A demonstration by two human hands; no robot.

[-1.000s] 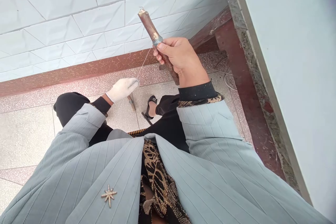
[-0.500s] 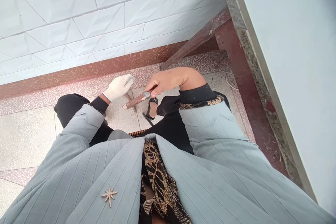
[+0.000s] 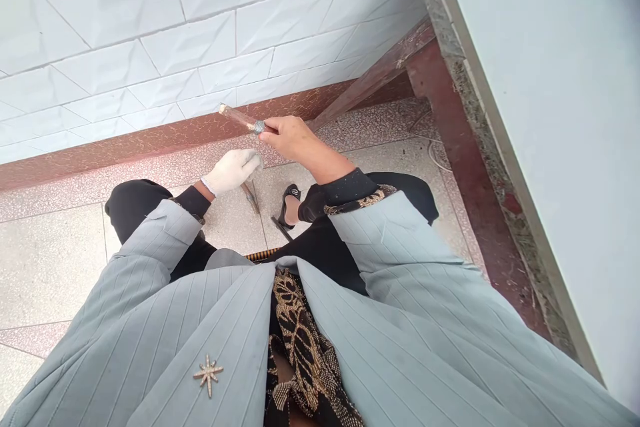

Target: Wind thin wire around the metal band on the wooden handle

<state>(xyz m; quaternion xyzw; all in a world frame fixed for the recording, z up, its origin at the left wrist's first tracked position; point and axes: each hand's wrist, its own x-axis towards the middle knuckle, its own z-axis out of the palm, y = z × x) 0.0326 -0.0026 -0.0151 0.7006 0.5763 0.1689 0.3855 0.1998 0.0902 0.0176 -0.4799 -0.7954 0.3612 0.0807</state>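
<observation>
My bare right hand (image 3: 293, 139) is closed around a brown wooden stick (image 3: 240, 118) that has thin wire wound round it near my fingers; the stick points left, level with the foot of the wall. My left hand (image 3: 231, 169), in a white glove, is closed just below it, fingers pinched together near the wire's end; the wire itself is too thin to make out there. Under the gloved hand a small metal tool (image 3: 251, 197) lies on the floor tiles. Both hands are held out in front of my knees.
A white tiled wall (image 3: 150, 47) with a reddish skirting runs across the back. A wooden board (image 3: 380, 70) leans in the corner. A grey panel with a rough stone edge (image 3: 480, 113) runs down the right side. My foot in a black sandal (image 3: 290, 203) rests on the speckled floor.
My right hand has swung the stick round: upright a second ago, down and pointing left low half a second ago, now raised again and lying level. The gloved hand has stayed nearly still.
</observation>
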